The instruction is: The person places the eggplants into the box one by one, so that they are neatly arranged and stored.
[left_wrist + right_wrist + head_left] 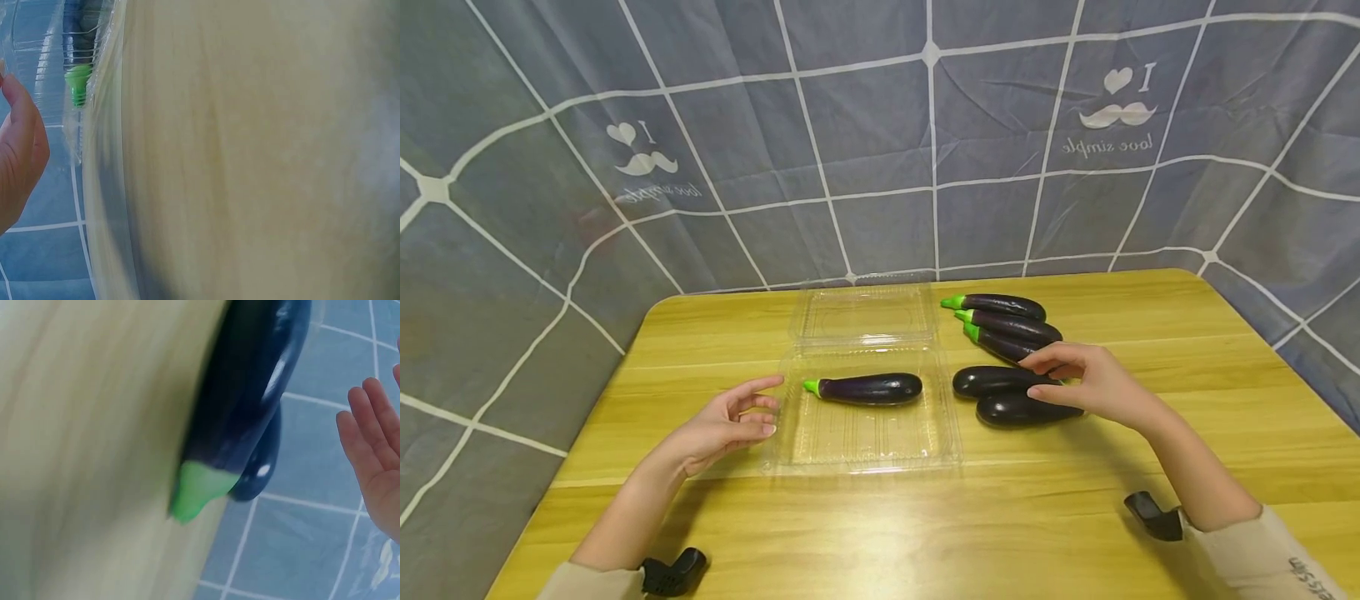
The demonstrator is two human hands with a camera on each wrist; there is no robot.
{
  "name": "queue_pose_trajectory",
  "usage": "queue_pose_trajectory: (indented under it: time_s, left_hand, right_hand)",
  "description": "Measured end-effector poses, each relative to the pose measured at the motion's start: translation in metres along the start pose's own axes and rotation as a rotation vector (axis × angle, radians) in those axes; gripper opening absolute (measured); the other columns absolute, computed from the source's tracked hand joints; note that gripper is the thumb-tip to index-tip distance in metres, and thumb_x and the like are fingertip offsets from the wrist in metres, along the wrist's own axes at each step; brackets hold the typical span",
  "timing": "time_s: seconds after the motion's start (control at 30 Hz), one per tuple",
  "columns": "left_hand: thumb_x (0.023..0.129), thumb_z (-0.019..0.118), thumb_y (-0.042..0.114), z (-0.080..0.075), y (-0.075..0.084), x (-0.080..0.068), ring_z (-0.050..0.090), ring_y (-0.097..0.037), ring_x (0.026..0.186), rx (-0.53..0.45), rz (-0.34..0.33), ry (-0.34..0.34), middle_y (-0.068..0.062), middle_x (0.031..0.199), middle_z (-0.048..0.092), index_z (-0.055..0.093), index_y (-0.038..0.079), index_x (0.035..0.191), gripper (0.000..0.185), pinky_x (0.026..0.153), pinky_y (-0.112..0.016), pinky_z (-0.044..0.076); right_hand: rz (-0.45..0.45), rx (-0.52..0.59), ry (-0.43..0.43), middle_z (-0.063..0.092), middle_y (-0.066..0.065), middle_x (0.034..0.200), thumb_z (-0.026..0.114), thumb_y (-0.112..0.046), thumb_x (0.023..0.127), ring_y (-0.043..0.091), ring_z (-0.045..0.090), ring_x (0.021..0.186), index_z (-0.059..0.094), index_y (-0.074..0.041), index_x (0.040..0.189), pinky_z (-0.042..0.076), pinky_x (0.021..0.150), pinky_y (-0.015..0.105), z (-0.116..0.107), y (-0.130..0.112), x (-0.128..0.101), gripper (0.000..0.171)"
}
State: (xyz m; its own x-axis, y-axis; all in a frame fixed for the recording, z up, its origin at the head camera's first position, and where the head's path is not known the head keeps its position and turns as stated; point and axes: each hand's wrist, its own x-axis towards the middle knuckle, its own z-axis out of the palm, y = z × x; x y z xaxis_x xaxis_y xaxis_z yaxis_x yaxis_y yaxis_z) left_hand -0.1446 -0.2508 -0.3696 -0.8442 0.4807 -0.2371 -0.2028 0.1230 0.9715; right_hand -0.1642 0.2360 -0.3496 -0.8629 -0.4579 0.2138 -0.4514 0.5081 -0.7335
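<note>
An open clear plastic clamshell box [865, 437] lies on the table, with one dark purple eggplant [872, 389] in its base, green stem to the left. My left hand [718, 429] is held at the box's left edge, fingers apart and loosely bent, holding nothing. To the right of the box, two eggplants lie side by side, a front one [1018, 410] and a rear one [988, 381]. Over their right ends hovers my right hand [1097, 383], thumb and fingers parted. In the right wrist view, its fingers [372, 425] are extended, with a gap to the green-stemmed eggplant [240, 412].
Behind the right hand, three more eggplants [1011, 325] lie in a close group, green stems to the left. The box's lid [865, 312] is folded back toward the far table edge. A grey checked curtain [880, 167] hangs around the wooden table [865, 542].
</note>
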Motion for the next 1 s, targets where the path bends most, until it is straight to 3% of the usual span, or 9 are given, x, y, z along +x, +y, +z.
queue_pose_trajectory:
  time_s: [0.13,0.33,0.57,0.8,1.0]
  left_hand:
    - [0.087,0.062,0.001,0.001,0.001,0.000,0.054,-0.012,0.094,0.002,-0.001,0.007,-0.012,0.117,0.041,0.022,0.000,0.146,0.071,0.083,-0.026,0.051]
    - [0.087,0.062,0.000,0.001,0.000,-0.001,0.054,-0.012,0.094,-0.001,-0.002,0.005,-0.013,0.118,0.041,0.022,0.001,0.146,0.071,0.083,-0.026,0.051]
    - [0.087,0.061,0.000,0.002,-0.001,-0.001,0.054,-0.012,0.094,0.003,-0.001,0.012,-0.013,0.118,0.040,0.021,0.000,0.146,0.071,0.083,-0.026,0.051]
    - [0.087,0.062,0.001,0.002,-0.001,-0.001,0.054,-0.012,0.094,0.005,0.006,0.013,-0.012,0.117,0.041,0.023,0.000,0.146,0.071,0.082,-0.026,0.051]
    - [0.087,0.062,0.000,0.001,-0.001,0.000,0.054,-0.012,0.094,0.002,0.009,0.007,-0.012,0.117,0.041,0.023,0.001,0.146,0.070,0.082,-0.026,0.051]
  right_hand:
    - [0.025,-0.014,0.024,0.065,0.014,0.098,0.073,-0.010,0.081,0.016,0.060,0.088,0.067,-0.001,0.105,0.052,0.075,0.026,-0.004,0.007,-0.005,0.026]
    - [0.063,0.003,0.032,0.065,0.017,0.097,0.073,-0.010,0.081,0.015,0.061,0.086,0.067,0.002,0.103,0.051,0.074,0.020,-0.006,0.017,-0.011,0.026]
    - [0.088,-0.060,0.033,0.066,0.010,0.097,0.075,-0.014,0.079,0.016,0.060,0.086,0.068,-0.002,0.103,0.051,0.076,0.022,-0.005,0.025,-0.013,0.028]
    - [0.022,-0.173,0.037,0.067,0.001,0.094,0.078,-0.016,0.076,0.013,0.060,0.084,0.070,-0.008,0.102,0.052,0.073,0.028,0.000,0.026,-0.014,0.028]
    - [0.015,-0.160,0.047,0.067,0.002,0.093,0.078,-0.014,0.075,0.014,0.059,0.083,0.070,-0.007,0.101,0.052,0.071,0.028,0.002,0.032,-0.014,0.028]
